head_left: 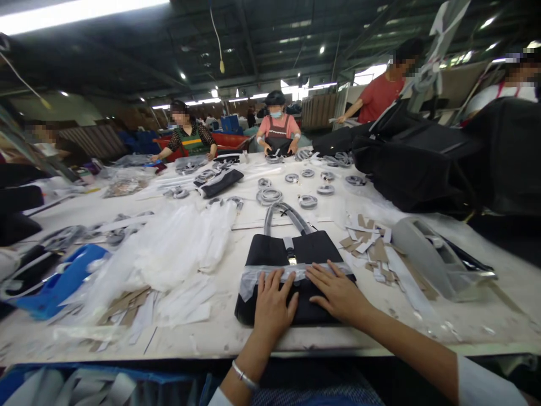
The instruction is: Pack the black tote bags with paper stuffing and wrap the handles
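A black handbag (270,252) lies on the white worktable in front of me, its wrapped handles (270,217) pointing away. Across its front runs a strip of translucent wrapping (249,282), below a metal clasp (292,257). My left hand (274,304) rests flat on the left half of the bag, fingers spread over the strip. On the right half lies my right hand (338,290), also flat with its fingers apart, fingertips on the strip. Neither hand grips anything. Parts of the bag's front are hidden beneath both hands.
Thin plastic sheets (169,242) spread to the left, near a blue tape dispenser (70,282). On the right are paper scraps (369,248) and a grey dispenser (431,256). Coiled straps (269,196) lie beyond the bag. A black pile (422,152) stands right; co-workers (279,127) work across the table.
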`<act>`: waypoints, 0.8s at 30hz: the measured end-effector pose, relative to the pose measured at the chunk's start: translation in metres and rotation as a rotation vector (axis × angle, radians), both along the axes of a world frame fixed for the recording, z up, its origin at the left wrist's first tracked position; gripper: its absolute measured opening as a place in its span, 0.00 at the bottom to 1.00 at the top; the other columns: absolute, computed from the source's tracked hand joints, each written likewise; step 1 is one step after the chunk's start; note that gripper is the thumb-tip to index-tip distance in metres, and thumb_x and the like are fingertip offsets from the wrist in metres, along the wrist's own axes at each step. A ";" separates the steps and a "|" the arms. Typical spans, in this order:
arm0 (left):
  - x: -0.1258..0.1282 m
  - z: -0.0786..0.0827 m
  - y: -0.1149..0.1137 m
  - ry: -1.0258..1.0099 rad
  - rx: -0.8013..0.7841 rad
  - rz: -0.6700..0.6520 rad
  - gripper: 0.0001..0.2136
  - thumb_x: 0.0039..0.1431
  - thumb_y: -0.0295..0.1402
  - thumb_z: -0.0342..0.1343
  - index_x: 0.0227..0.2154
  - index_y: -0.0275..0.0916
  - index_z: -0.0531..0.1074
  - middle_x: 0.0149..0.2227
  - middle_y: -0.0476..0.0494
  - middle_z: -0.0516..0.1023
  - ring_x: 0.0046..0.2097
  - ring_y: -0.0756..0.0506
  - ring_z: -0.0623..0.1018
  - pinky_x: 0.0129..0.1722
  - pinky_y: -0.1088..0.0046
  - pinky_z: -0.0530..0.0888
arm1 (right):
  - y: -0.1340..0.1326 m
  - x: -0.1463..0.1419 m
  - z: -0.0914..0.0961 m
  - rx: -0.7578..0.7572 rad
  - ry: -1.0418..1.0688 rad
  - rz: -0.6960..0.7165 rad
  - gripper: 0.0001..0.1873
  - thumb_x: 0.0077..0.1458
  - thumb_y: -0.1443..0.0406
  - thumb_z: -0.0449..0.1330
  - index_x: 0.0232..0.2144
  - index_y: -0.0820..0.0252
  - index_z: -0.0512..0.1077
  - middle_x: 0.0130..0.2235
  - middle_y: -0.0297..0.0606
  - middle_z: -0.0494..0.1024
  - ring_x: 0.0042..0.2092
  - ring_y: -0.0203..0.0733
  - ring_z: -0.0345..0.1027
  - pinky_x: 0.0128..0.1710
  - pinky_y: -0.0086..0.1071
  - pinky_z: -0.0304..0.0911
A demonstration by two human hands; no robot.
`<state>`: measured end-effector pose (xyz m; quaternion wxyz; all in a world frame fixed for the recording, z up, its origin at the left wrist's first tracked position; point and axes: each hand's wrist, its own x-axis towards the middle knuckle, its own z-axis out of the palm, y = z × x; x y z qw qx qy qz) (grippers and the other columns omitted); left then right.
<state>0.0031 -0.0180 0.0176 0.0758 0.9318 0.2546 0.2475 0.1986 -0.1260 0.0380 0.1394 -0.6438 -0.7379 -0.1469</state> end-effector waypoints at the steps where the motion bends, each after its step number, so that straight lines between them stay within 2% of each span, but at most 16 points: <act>1: 0.000 0.000 0.000 0.005 0.001 -0.004 0.23 0.63 0.36 0.54 0.61 0.47 0.64 0.59 0.39 0.69 0.62 0.37 0.66 0.64 0.42 0.57 | 0.000 0.003 -0.002 -0.003 0.013 -0.018 0.21 0.64 0.57 0.54 0.55 0.59 0.70 0.56 0.42 0.74 0.59 0.53 0.65 0.61 0.55 0.52; 4: -0.002 0.000 0.003 0.012 -0.012 -0.024 0.22 0.63 0.35 0.54 0.60 0.46 0.64 0.60 0.40 0.69 0.62 0.37 0.66 0.64 0.43 0.58 | -0.010 0.018 -0.002 0.036 0.057 -0.108 0.14 0.65 0.62 0.53 0.50 0.55 0.74 0.53 0.38 0.77 0.57 0.53 0.67 0.61 0.57 0.51; 6: -0.005 0.002 0.007 -0.009 -0.034 -0.031 0.20 0.63 0.33 0.53 0.58 0.45 0.66 0.59 0.42 0.71 0.61 0.39 0.68 0.64 0.46 0.60 | -0.022 0.029 0.000 0.089 0.080 -0.139 0.14 0.66 0.64 0.52 0.49 0.55 0.75 0.54 0.38 0.77 0.58 0.52 0.66 0.62 0.56 0.49; 8: -0.011 0.006 0.012 -0.047 -0.039 -0.020 0.17 0.65 0.30 0.51 0.56 0.44 0.68 0.57 0.42 0.73 0.59 0.42 0.71 0.64 0.51 0.62 | -0.034 0.036 -0.003 0.129 0.117 -0.184 0.17 0.66 0.62 0.52 0.53 0.56 0.72 0.58 0.41 0.72 0.61 0.53 0.62 0.63 0.55 0.49; 10: -0.019 0.012 0.019 -0.073 -0.004 0.018 0.17 0.66 0.29 0.49 0.55 0.43 0.69 0.57 0.42 0.73 0.59 0.43 0.71 0.63 0.53 0.63 | -0.044 0.039 -0.012 0.136 0.205 -0.282 0.22 0.65 0.58 0.52 0.58 0.58 0.67 0.63 0.46 0.66 0.63 0.54 0.58 0.62 0.53 0.54; 13: -0.034 0.018 0.033 -0.067 0.055 0.177 0.18 0.65 0.31 0.50 0.57 0.43 0.67 0.61 0.39 0.69 0.64 0.38 0.65 0.64 0.47 0.59 | -0.052 0.040 -0.030 0.084 0.419 -0.441 0.30 0.63 0.53 0.52 0.63 0.59 0.61 0.65 0.50 0.61 0.63 0.56 0.58 0.59 0.51 0.61; 15: -0.043 0.017 0.042 -0.074 -0.020 0.314 0.21 0.65 0.35 0.50 0.60 0.40 0.64 0.63 0.35 0.66 0.65 0.35 0.63 0.63 0.46 0.60 | -0.054 0.041 -0.039 0.049 0.567 -0.500 0.34 0.61 0.50 0.54 0.64 0.59 0.57 0.63 0.50 0.65 0.62 0.56 0.61 0.58 0.51 0.62; 17: -0.050 0.011 0.048 -0.097 -0.196 0.388 0.24 0.65 0.38 0.49 0.62 0.36 0.60 0.63 0.31 0.65 0.64 0.35 0.65 0.61 0.50 0.65 | -0.055 0.041 -0.041 0.031 0.716 -0.528 0.37 0.59 0.49 0.56 0.65 0.58 0.56 0.61 0.49 0.67 0.58 0.56 0.67 0.57 0.51 0.64; 19: -0.054 0.002 0.050 -0.129 -0.349 0.400 0.27 0.66 0.41 0.48 0.64 0.34 0.58 0.63 0.32 0.65 0.64 0.38 0.66 0.60 0.55 0.67 | -0.055 0.042 -0.039 0.034 0.873 -0.561 0.38 0.58 0.48 0.56 0.65 0.57 0.56 0.60 0.49 0.69 0.53 0.55 0.72 0.52 0.47 0.69; 21: -0.057 -0.006 0.049 -0.168 -0.408 0.395 0.27 0.65 0.42 0.48 0.64 0.35 0.57 0.64 0.34 0.64 0.64 0.38 0.65 0.62 0.55 0.65 | -0.056 0.043 -0.037 0.042 0.989 -0.602 0.38 0.57 0.48 0.56 0.65 0.56 0.56 0.59 0.49 0.71 0.49 0.54 0.75 0.49 0.45 0.72; 24: -0.059 -0.013 0.043 -0.217 -0.407 0.347 0.26 0.65 0.40 0.48 0.64 0.36 0.58 0.64 0.35 0.64 0.65 0.40 0.65 0.63 0.56 0.63 | -0.060 0.045 -0.036 0.026 0.953 -0.610 0.36 0.55 0.47 0.56 0.61 0.56 0.62 0.59 0.48 0.71 0.54 0.57 0.71 0.55 0.50 0.67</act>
